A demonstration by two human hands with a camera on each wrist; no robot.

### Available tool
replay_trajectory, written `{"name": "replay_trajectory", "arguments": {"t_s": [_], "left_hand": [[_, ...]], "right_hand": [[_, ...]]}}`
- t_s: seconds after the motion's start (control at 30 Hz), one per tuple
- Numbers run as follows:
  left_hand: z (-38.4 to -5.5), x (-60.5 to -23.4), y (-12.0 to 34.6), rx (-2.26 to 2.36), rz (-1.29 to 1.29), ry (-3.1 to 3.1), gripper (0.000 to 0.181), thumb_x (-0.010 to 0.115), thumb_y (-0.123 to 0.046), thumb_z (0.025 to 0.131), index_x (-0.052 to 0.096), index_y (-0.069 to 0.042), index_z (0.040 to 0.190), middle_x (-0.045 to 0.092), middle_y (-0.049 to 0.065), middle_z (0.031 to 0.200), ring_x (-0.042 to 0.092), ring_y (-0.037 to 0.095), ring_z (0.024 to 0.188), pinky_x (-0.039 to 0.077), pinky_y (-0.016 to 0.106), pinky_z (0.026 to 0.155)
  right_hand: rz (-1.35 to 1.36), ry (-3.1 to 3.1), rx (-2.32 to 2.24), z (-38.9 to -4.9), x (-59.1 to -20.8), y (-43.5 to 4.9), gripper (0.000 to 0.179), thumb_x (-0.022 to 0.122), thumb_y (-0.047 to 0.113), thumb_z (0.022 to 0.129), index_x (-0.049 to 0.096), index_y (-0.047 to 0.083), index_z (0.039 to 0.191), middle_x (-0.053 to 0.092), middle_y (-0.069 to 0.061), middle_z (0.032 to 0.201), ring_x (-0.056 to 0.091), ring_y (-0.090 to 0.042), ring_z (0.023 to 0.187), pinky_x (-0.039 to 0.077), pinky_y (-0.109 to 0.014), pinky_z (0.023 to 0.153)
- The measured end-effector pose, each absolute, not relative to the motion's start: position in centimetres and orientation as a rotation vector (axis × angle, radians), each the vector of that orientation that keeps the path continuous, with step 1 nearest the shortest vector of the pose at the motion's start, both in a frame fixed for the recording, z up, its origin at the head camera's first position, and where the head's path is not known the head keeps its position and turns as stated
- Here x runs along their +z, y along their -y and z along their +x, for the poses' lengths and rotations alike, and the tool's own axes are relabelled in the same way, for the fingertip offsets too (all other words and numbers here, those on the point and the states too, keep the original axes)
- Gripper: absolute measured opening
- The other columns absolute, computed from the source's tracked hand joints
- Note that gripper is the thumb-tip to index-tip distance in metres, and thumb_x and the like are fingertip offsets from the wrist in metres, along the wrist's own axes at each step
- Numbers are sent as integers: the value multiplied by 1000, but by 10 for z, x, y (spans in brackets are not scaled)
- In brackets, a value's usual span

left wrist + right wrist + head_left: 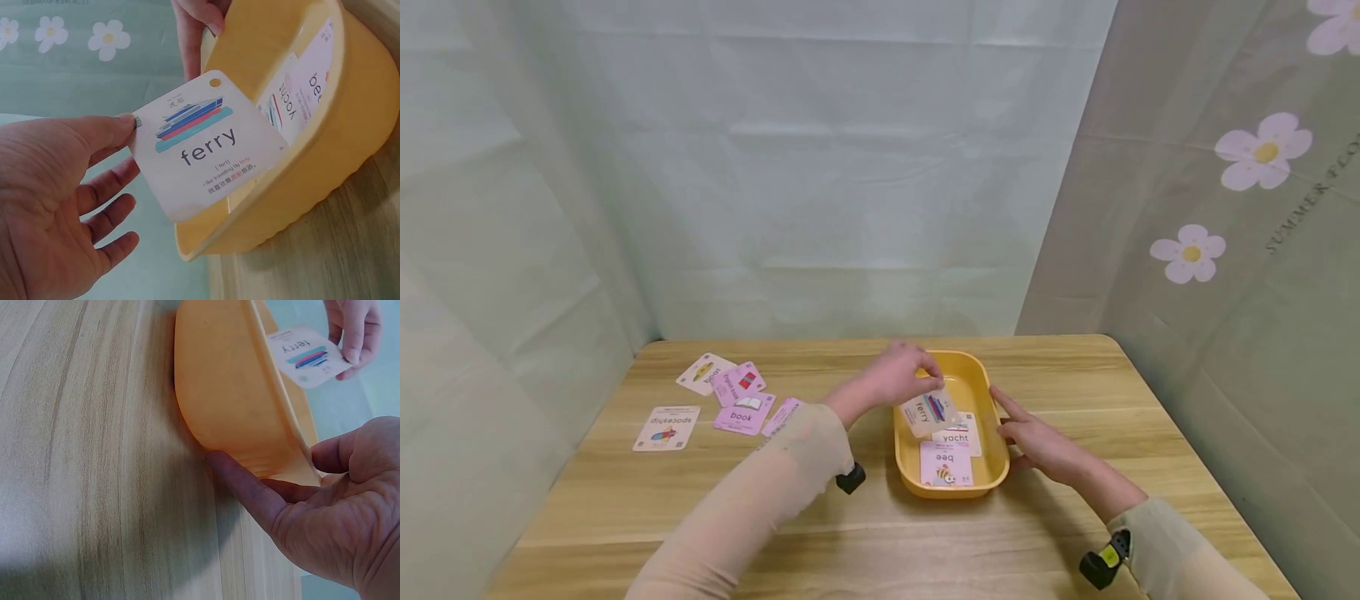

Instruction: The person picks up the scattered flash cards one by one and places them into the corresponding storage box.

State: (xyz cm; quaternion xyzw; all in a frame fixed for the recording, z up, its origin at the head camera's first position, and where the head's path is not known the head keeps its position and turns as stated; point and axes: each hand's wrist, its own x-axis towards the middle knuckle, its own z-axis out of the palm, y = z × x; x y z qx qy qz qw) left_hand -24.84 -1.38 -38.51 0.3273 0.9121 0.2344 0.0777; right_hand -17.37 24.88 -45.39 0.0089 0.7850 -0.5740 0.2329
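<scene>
My left hand point(904, 375) pinches a white word card reading "ferry" point(203, 144), with a boat drawn on it, by one edge between thumb and forefinger. The card hangs tilted over the yellow plastic tray point(997, 467), and its other fingers are spread below in the left wrist view. Two cards lie inside the tray: a white "yacht" card point(964, 435) and a pink "bee" card point(946, 463). My right hand point(1045, 448) rests against the tray's right side, fingers fairly straight, touching the outer wall and rim point(284, 394).
Several cards lie on the left of the wooden table point(880, 542): a "spaceship" card point(666, 428), a "book" card point(744, 414), an "English book" card point(737, 383) overlapping a white card point(703, 372), and a pink card point(782, 415) partly behind the left sleeve. Curtains point(820, 183) enclose the table.
</scene>
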Motion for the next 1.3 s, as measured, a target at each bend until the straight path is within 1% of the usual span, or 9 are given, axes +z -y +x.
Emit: {"name": "replay_trajectory", "arguments": {"t_s": [0.1, 0.2, 0.47, 0.6, 0.77, 1.0, 1.1, 1.23, 1.3], "left_hand": [[-247, -386, 13, 618, 986, -2740, 18, 65, -34, 102, 77, -22, 109, 69, -4, 119, 48, 28, 130, 36, 46, 112], [-247, -388, 11, 523, 999, -2749, 18, 64, -36, 103, 76, -25, 108, 68, -5, 120, 47, 27, 129, 38, 45, 109], [-247, -395, 3, 337, 1099, -2757, 16, 64, -37, 102, 75, -27, 107, 68, -10, 113, 50, 21, 112, 39, 40, 100], [-250, -400, -1, 292, 1117, -2740, 14, 64, -38, 102, 75, -28, 105, 68, -10, 113, 50, 19, 110, 38, 39, 101], [-251, -401, -5, 280, 1100, -2726, 11, 65, -37, 102, 74, -30, 103, 67, -9, 113, 47, 20, 113, 36, 41, 103], [-252, -405, -9, 221, 1091, -2727, 10, 66, -37, 101, 74, -32, 101, 65, -8, 109, 45, 18, 109, 37, 39, 99], [-253, -406, -12, 184, 1103, -2738, 10, 66, -38, 101, 74, -32, 100, 64, -7, 110, 45, 18, 108, 38, 38, 97], [-253, -409, -14, 153, 1116, -2762, 10, 67, -39, 100, 75, -33, 99, 63, -7, 108, 45, 19, 108, 37, 37, 98], [-252, -410, -14, 153, 1114, -2770, 9, 68, -39, 99, 75, -34, 99, 63, -7, 107, 45, 19, 108, 37, 37, 98]], "right_hand": [[24, -2161, -1576, -174, -454, -249, 71, 41, 11, 105, 10, 29, 166, 4, -20, 169, 35, -47, 142, 54, -55, 92], [34, -2162, -1581, -175, -453, -249, 72, 42, 10, 105, 10, 29, 166, 3, -19, 169, 35, -47, 143, 54, -55, 92], [27, -2159, -1583, -174, -451, -249, 72, 42, 10, 105, 10, 28, 166, 3, -20, 169, 37, -47, 141, 54, -57, 93], [13, -2149, -1579, -172, -450, -248, 73, 43, 10, 104, 8, 27, 166, 2, -22, 169, 37, -47, 140, 54, -57, 92], [7, -2145, -1578, -172, -449, -248, 74, 43, 9, 104, 8, 27, 166, 3, -22, 169, 38, -47, 140, 54, -56, 92], [4, -2148, -1575, -173, -451, -249, 72, 42, 10, 105, 8, 28, 166, 2, -20, 169, 36, -46, 142, 55, -55, 92], [12, -2151, -1576, -173, -451, -249, 72, 42, 11, 105, 8, 28, 166, 10, -24, 168, 37, -46, 142, 54, -55, 92], [-2, -2145, -1576, -173, -450, -249, 72, 41, 12, 104, 7, 27, 166, 12, -26, 166, 37, -46, 142, 54, -55, 93], [-5, -2142, -1579, -172, -450, -249, 72, 41, 12, 105, 7, 27, 166, 11, -25, 167, 37, -45, 141, 54, -55, 93]]}}
